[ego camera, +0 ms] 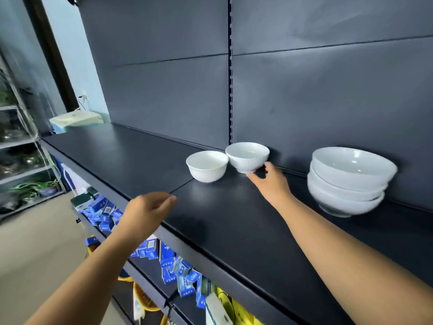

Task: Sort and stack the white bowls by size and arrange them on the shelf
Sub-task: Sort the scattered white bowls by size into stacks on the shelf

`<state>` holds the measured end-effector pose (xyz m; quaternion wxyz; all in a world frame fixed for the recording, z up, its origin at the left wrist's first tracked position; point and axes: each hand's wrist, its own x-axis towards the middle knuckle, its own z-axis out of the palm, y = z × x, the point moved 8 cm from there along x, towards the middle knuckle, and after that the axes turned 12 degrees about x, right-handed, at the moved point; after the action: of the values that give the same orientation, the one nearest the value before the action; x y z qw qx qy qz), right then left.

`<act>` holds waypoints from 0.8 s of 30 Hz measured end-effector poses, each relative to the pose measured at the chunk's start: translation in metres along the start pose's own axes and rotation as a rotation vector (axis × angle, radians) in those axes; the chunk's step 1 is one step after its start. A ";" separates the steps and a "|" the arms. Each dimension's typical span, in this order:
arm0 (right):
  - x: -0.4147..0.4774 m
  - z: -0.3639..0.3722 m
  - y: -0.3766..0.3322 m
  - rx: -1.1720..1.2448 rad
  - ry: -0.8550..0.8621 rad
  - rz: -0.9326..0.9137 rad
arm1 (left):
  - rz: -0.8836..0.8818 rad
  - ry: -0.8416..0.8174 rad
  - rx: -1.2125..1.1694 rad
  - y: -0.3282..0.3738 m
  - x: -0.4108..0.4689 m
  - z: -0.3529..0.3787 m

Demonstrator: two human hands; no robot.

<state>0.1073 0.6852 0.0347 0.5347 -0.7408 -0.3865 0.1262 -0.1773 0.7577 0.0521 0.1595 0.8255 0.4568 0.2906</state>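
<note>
Where the far left of the frame smears out, a wire rack [21,146] holds things too blurred to name, and a pale box [75,119] sits at the left end of the dark shelf [140,156]. Lower down, left of centre, blue boxes [168,256] lie heaped on a lower shelf. The left grip [150,207] hovers over the dark shelf's front edge, fingers loosely curled, released and holding nothing. Right of it, near the middle of the frame, a small white bowl [207,166] stands upright on the shelf. Just beside it, rims touching or very nearly so, a second small bowl [247,157] is tilted. The right grip [271,181] grasps this one low down, thumb against its side and a fingertip under its foot. Further right, well apart from the small pair, a stack of three larger bowls [349,181] sits nested on the shelf close to the back panel [328,90], its outline slightly blurred.
</note>
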 end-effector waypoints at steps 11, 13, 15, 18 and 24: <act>0.068 0.018 0.032 0.591 0.112 0.242 | -0.180 -0.335 -0.621 -0.023 0.094 0.081; 0.069 0.023 0.033 0.727 0.090 0.305 | -0.163 -0.417 -0.734 -0.015 0.105 0.090; 0.065 0.027 0.034 0.856 0.114 0.373 | -0.126 -0.485 -0.778 -0.005 0.114 0.097; 0.058 0.026 0.038 0.938 0.221 0.438 | -0.081 -0.523 -0.799 0.000 0.122 0.104; 0.031 0.023 0.030 1.074 0.454 0.498 | -0.039 -0.529 -0.893 -0.005 0.127 0.107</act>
<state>0.1275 0.7191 0.0055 0.8551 -0.4452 0.0379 0.2630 -0.0610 0.8676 0.0082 0.6116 0.7136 0.2475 0.2355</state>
